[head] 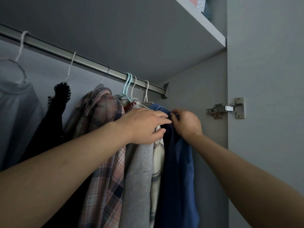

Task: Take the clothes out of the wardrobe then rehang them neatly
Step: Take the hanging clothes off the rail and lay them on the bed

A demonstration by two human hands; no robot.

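A metal rail (85, 60) crosses the wardrobe with several garments hanging from it. At its right end hangs a blue shirt (184, 170) on a white hanger (146, 92). My right hand (186, 124) pinches the blue shirt's collar near its top. My left hand (144, 125) grips the shoulder of the same shirt from the left, fingers curled over the fabric, lying across a grey fleece (139, 178) and a cream checked garment (158, 162). Left of these hang a pink plaid shirt (102, 145), a black knit (56, 112) and a pale grey top (18, 112).
The wardrobe's grey side wall (210, 162) stands just right of the blue shirt, with a door hinge (225, 109) on it. A shelf (205, 25) above holds folded items. Two mint hangers (127, 86) crowd the rail's right end.
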